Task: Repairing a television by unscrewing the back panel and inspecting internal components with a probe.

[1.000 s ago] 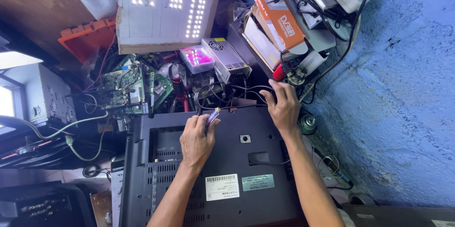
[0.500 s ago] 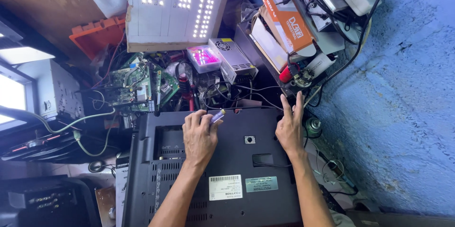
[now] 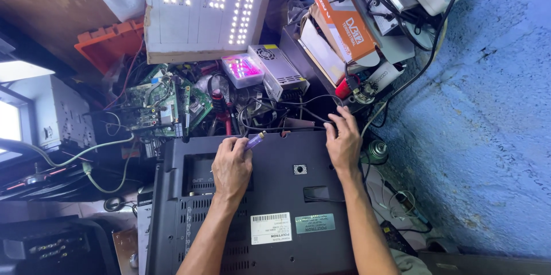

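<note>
A black television lies back-side up in front of me, with two labels near its lower middle. My left hand rests on the back cover and is closed around a small screwdriver with a purple handle, its handle pointing toward the top edge. My right hand lies flat with fingers spread on the top right edge of the cover, touching black cables there.
Beyond the television lie a green circuit board, a metal power supply, a lit LED panel, an orange tray, boxes and tangled cables. A blue wall is at right. A grey metal unit sits at left.
My right hand slid down from the cables onto the television's top edge and settled flat. My left hand with the screwdriver stayed in nearly the same spot.
</note>
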